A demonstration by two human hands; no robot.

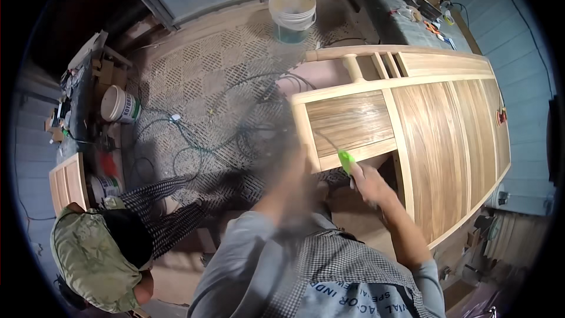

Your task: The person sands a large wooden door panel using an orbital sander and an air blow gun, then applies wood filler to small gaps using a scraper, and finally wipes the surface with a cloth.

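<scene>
Green-handled tool (346,161): gripping it in the right hand (366,184), toward four o'clock from centre. Pointing it to ten o'clock, over the wooden frame (399,141) spreading at three o'clock. Holding out the blurred left hand (294,156) near the frame's eight o'clock corner; being unable to tell whether clenched, released or grasping. Seeing a bucket (292,20) at twelve o'clock, a person (91,253) at eight.

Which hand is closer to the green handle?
Right: the right hand grips the green handle. The left hand, blurred, is off to its left, near a corner of the wooden frame.
</scene>
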